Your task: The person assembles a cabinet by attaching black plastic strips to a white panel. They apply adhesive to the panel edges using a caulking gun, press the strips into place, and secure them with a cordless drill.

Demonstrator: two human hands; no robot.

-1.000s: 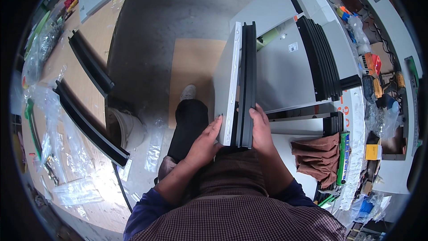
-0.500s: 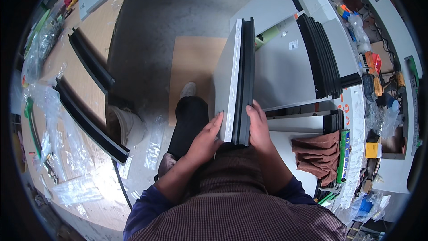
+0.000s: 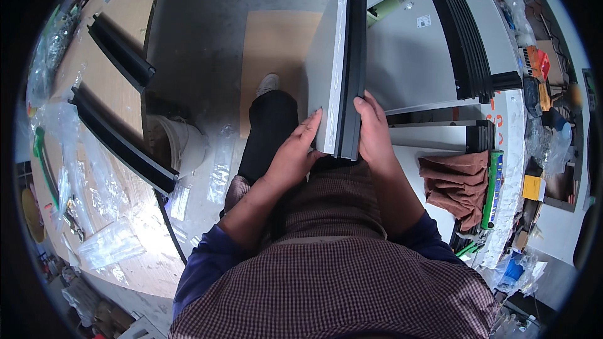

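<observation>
I find the white panel (image 3: 323,56) standing on edge before the checked apron (image 3: 326,263), its near end toward the wearer, with a black channel profile (image 3: 353,56) close along its right side; I cannot tell whether the two are fully seated. A wavy whitish line runs along the panel's narrow edge, nature undetermined. The left hand (image 3: 299,148) bears on the panel near its close end, fingers against the face; the right hand (image 3: 375,127) grips the profile's outer side, so the pair is held between both palms. In my judgement this is a squeeze-and-align step: I advise equal, opposed pressure, near ends level, and fingertips clear of the seam. The far end has no hand on it and could splay, so I would check the joint there too. To the right I note a stack of black profiles (image 3: 470,44) and a brown cloth (image 3: 461,182); to the left, two loose profiles (image 3: 122,53) on the wooden workbench (image 3: 122,6), with a white bucket (image 3: 188,144) beside it.
</observation>
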